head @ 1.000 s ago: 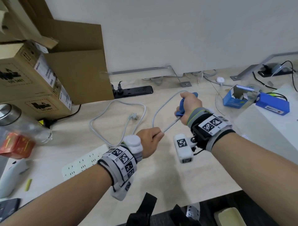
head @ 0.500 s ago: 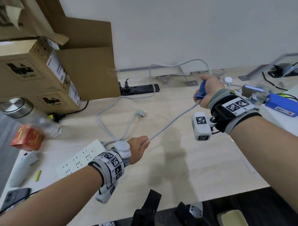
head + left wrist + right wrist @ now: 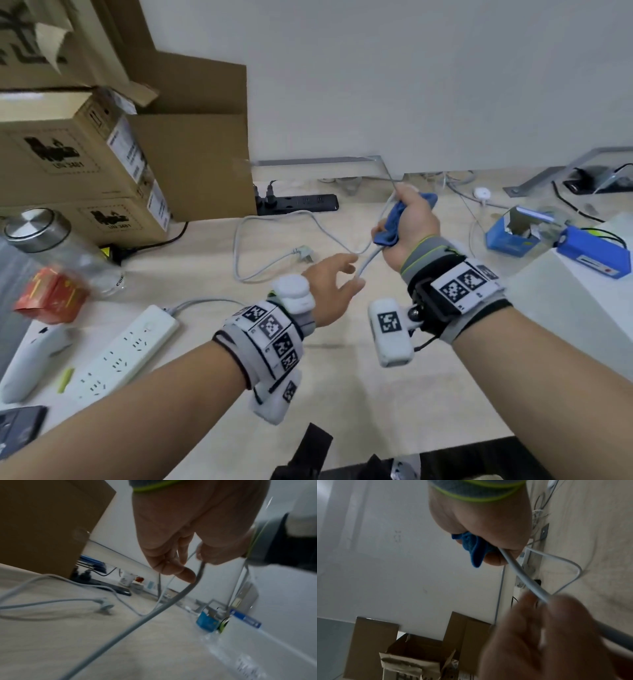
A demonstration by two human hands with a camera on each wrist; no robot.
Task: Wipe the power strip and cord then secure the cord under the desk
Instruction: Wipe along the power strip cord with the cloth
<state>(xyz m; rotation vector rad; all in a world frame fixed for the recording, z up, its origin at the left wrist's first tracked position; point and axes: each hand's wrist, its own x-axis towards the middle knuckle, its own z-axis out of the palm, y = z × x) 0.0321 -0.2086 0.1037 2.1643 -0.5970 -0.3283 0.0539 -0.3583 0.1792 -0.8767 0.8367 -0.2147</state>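
Our left hand (image 3: 329,291) at lower centre of the head view has its fingers spread, with the thin grey power cord (image 3: 368,258) running between their tips. Just above it, our right hand (image 3: 409,228) is fisted around a crumpled blue cloth (image 3: 390,226) wrapped on the cord. At lower left the long white plastic power strip (image 3: 126,349) lies flat on the pale wooden desk (image 3: 342,394). Further back, the cord loops toward its plug (image 3: 305,253). We judge the slack cord may slip from the loose left fingers.
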